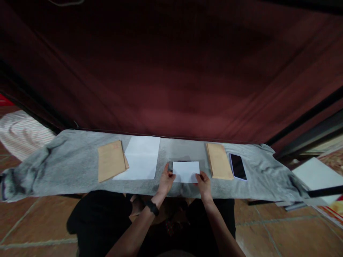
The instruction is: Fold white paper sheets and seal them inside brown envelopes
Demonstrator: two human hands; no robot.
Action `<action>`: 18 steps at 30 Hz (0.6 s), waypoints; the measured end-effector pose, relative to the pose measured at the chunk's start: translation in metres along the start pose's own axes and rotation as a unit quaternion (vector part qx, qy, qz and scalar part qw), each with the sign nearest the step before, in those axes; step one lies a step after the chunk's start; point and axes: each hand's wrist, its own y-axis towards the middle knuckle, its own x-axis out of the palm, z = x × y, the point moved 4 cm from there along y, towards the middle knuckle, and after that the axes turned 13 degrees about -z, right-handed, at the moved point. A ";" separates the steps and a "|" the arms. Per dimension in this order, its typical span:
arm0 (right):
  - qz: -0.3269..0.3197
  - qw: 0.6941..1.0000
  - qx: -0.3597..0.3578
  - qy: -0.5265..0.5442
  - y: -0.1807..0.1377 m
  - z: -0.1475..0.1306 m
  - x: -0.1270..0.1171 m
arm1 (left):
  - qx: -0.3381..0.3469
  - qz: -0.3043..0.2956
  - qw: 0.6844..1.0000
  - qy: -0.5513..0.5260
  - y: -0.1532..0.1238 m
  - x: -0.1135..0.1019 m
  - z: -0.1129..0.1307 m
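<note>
A small white sheet of paper [185, 171], perhaps folded, is held level just above the grey cloth. My left hand [166, 179] pinches its left edge, thumb on top. At the right edge, my right hand [203, 182] grips it the same way. Left of my hands lie larger white sheets [143, 157], partly under brown paper envelopes [111, 161]. To the right of my right hand is a stack of brown envelopes [219, 161]. The fingers beneath the paper are mostly hidden.
A phone [238, 166] with a dark screen lies right of the envelope stack. Grey cloth [72, 160] covers the narrow table. Dark red fabric [171, 89] rises along its far edge. White boards or papers [318, 175] sit beyond the right end.
</note>
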 end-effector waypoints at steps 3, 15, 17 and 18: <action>-0.014 0.996 -0.011 -0.089 0.005 -0.001 -0.009 | 0.031 0.024 0.997 0.064 -0.001 -0.009 0.005; 0.003 0.938 -0.061 -0.342 0.007 -0.003 -0.011 | -0.040 0.408 0.876 0.254 -0.031 -0.269 0.035; 0.010 0.931 -0.070 -0.358 0.007 0.000 -0.011 | -0.053 0.417 0.874 0.245 -0.034 -0.292 0.030; 0.009 0.929 -0.073 -0.362 0.007 0.002 -0.011 | -0.051 0.413 0.877 0.241 -0.034 -0.298 0.029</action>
